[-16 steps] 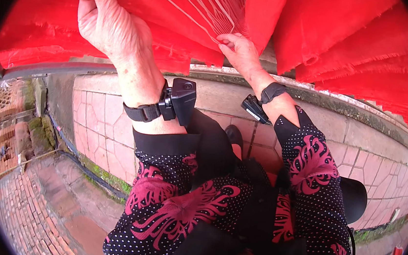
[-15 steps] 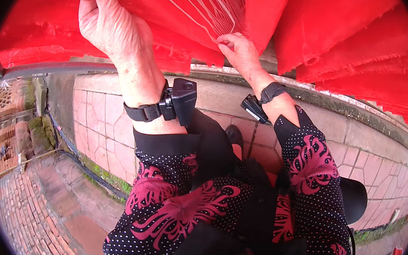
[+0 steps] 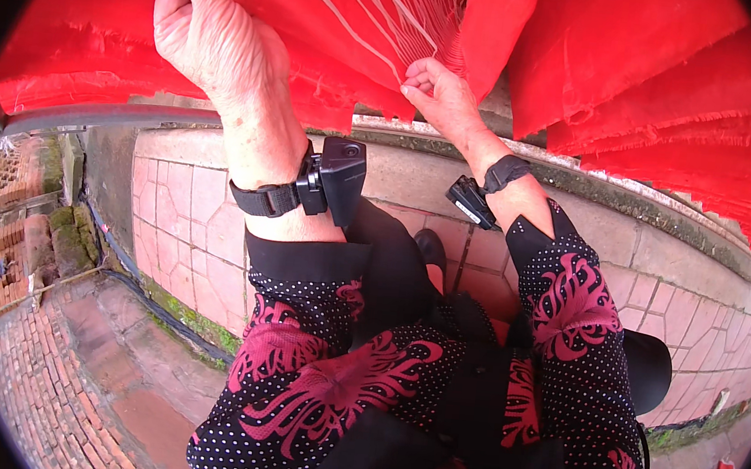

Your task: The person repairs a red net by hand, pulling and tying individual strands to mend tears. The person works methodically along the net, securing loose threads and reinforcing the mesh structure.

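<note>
Bright red cloth [image 3: 626,69] with frayed edges hangs in folds and layers across the top of the view. In a gap between folds, many thin pale strings [image 3: 375,8] fan upward from near my right hand [image 3: 449,106]. That hand is closed, thumb and fingertips pinching the lower end of a pale string against the cloth. Farther left and higher, my left hand [image 3: 227,44] lies over the red cloth. Its fingers are curled and its thumb points up to the top edge; whatever they hold is hidden.
A grey metal rail [image 3: 116,115] runs below the cloth at left. Beneath is a stone ledge [image 3: 632,200] beside pink paving [image 3: 196,217]. Stacked bricks [image 3: 2,262] and a dark hose [image 3: 160,313] lie at lower left. Black devices [image 3: 335,181] are strapped to both wrists.
My left hand has shifted slightly up and right, its thumb tip now at the top edge. The right hand stays pinched on the string, almost unmoved.
</note>
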`<state>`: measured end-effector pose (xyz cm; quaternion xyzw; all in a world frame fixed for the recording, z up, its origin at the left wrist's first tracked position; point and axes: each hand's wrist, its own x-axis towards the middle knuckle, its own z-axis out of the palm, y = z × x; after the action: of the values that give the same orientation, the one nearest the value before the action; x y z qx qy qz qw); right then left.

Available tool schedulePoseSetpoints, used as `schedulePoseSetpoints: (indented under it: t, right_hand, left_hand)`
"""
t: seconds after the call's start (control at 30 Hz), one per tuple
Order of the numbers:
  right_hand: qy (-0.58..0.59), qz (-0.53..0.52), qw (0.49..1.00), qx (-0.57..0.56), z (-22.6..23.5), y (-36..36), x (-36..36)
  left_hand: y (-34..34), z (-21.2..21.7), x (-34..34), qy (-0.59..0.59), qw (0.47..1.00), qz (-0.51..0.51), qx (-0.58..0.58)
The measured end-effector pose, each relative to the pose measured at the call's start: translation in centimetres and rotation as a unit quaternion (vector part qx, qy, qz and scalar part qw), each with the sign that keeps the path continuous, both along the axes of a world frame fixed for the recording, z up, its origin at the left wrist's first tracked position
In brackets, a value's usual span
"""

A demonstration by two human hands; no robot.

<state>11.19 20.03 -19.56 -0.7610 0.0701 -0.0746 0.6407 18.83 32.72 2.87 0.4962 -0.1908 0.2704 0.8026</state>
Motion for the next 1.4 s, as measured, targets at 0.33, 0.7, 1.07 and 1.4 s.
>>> schedulePoseSetpoints:
  t: [0.33, 0.7, 1.07, 1.4]
  right_hand:
    - [-0.078, -0.023, 0.991, -0.104, 1.1, -0.2, 0.1]
    - [-0.048, -0.016, 0.995, 0.085, -0.4, -1.2, -2.4]
    - [-0.099, -0.007, 0.995, 0.035, -0.8, -3.0, -4.8]
    - [-0.021, 0.017, 0.989, 0.146, -0.7, -4.0, -6.1]
  left_hand:
    - [0.1, -0.1, 0.2, -0.008, 1.000, 0.003, 0.000]
    - [0.7, -0.8, 0.4, 0.000, 1.000, 0.011, -0.007]
    - [0.2, -2.1, 0.1, 0.059, 0.988, 0.057, 0.127]
    - [0.0, -2.1, -2.6, 0.179, 0.769, 0.043, 0.612]
